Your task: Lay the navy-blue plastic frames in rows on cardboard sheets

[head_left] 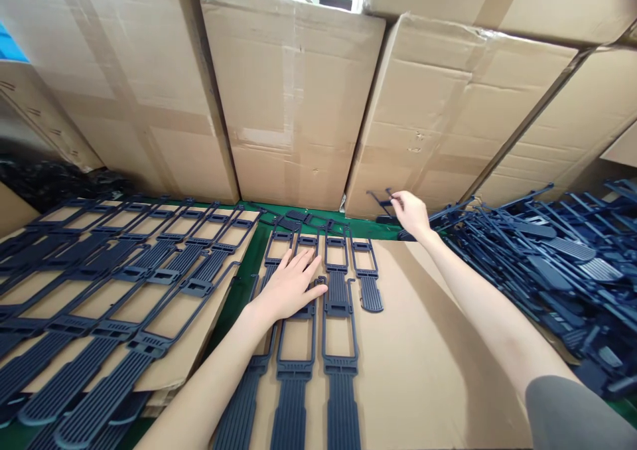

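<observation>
My left hand (293, 281) lies with fingers spread over dark blue plastic frame parts, each an open rectangular frame with a ribbed paddle end. These parts, such as one ribbed frame part (341, 397), are set in rows on a flat cardboard sheet (423, 370). Beyond the sheet's far edge, my right hand (411, 212) pinches the thin bar of a dark plastic frame part (383, 202), held up in front of a carton. Its lower end is partly lost against the dark pieces behind. One shorter-looking frame part (371, 294) ends the far row on the right.
A second cardboard sheet (199, 344) on the left carries more rows of the same parts. At the right lies a tangled heap of dark frame parts (547, 264). Large taped cartons (293, 105) wall off the back. Green surface (253, 251) shows between the sheets.
</observation>
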A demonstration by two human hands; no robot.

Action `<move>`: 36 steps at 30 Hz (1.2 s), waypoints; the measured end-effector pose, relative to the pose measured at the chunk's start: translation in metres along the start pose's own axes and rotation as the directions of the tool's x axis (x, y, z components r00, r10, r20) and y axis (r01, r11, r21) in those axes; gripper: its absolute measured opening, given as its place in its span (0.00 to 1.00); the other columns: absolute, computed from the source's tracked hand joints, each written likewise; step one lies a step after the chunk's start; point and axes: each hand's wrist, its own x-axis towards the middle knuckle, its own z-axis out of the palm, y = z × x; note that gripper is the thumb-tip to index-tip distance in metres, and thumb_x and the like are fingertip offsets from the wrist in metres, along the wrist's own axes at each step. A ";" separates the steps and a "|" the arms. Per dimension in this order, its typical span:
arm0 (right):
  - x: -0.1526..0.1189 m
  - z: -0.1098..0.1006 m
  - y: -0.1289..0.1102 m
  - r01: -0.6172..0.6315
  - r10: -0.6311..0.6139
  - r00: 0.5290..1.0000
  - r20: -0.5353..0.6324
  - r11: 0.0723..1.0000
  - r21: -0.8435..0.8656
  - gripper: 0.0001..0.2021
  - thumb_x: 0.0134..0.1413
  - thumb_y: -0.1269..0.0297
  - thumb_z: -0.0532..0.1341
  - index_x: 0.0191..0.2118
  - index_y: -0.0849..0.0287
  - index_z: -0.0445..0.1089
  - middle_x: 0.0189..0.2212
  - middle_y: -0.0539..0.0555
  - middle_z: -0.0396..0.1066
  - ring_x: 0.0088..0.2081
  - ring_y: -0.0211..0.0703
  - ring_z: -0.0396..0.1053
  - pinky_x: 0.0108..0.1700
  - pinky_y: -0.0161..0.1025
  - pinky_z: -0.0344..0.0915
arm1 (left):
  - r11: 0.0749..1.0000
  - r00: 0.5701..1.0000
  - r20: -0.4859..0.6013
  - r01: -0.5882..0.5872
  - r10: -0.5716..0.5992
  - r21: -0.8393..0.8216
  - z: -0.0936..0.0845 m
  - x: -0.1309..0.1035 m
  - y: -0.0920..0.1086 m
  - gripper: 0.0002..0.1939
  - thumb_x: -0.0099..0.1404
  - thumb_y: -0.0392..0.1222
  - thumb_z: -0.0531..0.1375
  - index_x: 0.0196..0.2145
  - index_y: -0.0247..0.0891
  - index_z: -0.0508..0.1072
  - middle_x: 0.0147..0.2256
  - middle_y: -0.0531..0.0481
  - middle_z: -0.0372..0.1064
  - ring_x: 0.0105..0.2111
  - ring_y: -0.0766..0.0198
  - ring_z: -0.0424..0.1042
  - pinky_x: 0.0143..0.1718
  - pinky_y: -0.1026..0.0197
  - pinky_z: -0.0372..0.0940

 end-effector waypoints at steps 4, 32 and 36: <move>0.007 -0.030 -0.023 -0.034 0.206 0.947 -0.246 0.827 0.561 0.13 0.61 0.55 0.54 0.42 0.60 0.65 0.38 0.58 0.71 0.34 0.48 0.75 0.37 0.46 0.73 | 0.995 0.991 -0.133 -0.025 0.012 -0.099 -0.005 0.000 0.001 0.29 0.68 0.54 0.52 0.61 0.35 0.60 0.65 0.36 0.46 0.66 0.48 0.42 0.63 0.43 0.42; -0.090 -0.081 -0.156 0.619 -0.560 0.778 -0.285 0.761 0.195 0.15 0.58 0.66 0.61 0.51 0.58 0.64 0.49 0.60 0.69 0.57 0.54 0.61 0.57 0.56 0.59 | 0.054 0.993 -0.012 -0.006 -0.118 -0.999 -0.044 -0.004 0.020 0.15 0.57 0.46 0.66 0.33 0.30 0.71 0.27 0.46 0.74 0.16 0.69 0.70 0.16 0.68 0.67; -0.100 -0.085 -0.157 0.637 -0.595 0.766 -0.246 0.754 0.162 0.07 0.58 0.70 0.60 0.43 0.57 0.68 0.38 0.54 0.75 0.47 0.48 0.70 0.55 0.54 0.59 | 0.055 0.998 0.045 0.043 0.040 -0.998 -0.045 -0.006 0.023 0.14 0.59 0.46 0.65 0.34 0.30 0.72 0.28 0.45 0.75 0.18 0.68 0.71 0.19 0.66 0.69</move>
